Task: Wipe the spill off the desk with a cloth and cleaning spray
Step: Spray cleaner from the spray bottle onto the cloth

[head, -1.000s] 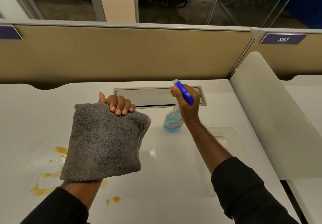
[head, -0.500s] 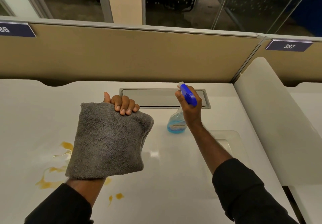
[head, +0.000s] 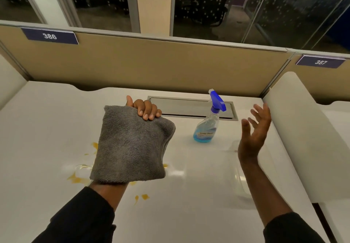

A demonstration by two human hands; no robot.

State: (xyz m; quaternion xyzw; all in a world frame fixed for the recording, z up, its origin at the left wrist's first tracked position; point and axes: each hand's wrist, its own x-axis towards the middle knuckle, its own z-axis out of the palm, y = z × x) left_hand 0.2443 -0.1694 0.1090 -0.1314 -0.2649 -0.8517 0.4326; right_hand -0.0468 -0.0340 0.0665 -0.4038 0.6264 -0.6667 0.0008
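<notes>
My left hand (head: 144,109) is raised above the white desk (head: 47,121) and grips the top edge of a folded grey cloth (head: 132,144), which hangs down over my palm and wrist. An orange-brown spill (head: 79,179) lies on the desk below and left of the cloth, partly hidden by it, with small drops (head: 144,196) nearer me. The spray bottle (head: 208,127), clear with blue liquid and a blue trigger head, stands upright on the desk. To its right my right hand (head: 253,131) hovers with fingers spread, holding nothing and not touching the bottle.
A grey cable flap (head: 189,108) is set into the desk behind the bottle. A tan partition (head: 151,66) closes the back, with labels 386 and 387. A white rounded divider (head: 303,129) borders the right side. A clear plastic tray (head: 240,178) lies beneath my right forearm.
My right hand has let go of the spray bottle and moved right, fingers now spread. The bottle stands alone. My left hand still holds the cloth up; the view has tilted up and left.
</notes>
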